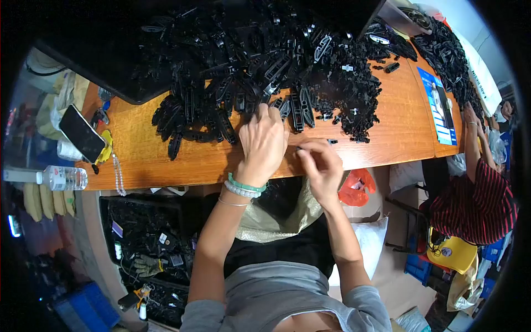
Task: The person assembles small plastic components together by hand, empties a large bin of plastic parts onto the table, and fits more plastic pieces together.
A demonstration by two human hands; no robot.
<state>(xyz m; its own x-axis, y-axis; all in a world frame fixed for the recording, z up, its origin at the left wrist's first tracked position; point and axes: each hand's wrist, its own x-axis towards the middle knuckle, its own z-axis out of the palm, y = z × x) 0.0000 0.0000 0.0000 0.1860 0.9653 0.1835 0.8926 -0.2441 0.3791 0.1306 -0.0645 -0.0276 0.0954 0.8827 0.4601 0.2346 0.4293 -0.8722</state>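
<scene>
A heap of long black plastic parts [191, 105] is spread over the wooden table [133, 160], with much smaller black pieces [359, 105] heaped at its right. My left hand [263, 144], with bracelets on the wrist, reaches to the heap's near edge. Its fingers are curled down among the parts, and their tips are hidden, so what they grip cannot be made out. Closer to the table's front edge, my right hand [321, 169] pinches a small dark piece between thumb and forefinger. Below the hands, a woven sack [265, 232] hangs open at my lap.
At the left lie a phone [83, 133], a bead string [118, 176] and a plastic bottle [65, 178]. A blue leaflet [434, 105] lies to the right. Beyond it, a person in a striped shirt [475, 202] reaches into another black heap [448, 55]. A red bag [357, 188] is below the table edge.
</scene>
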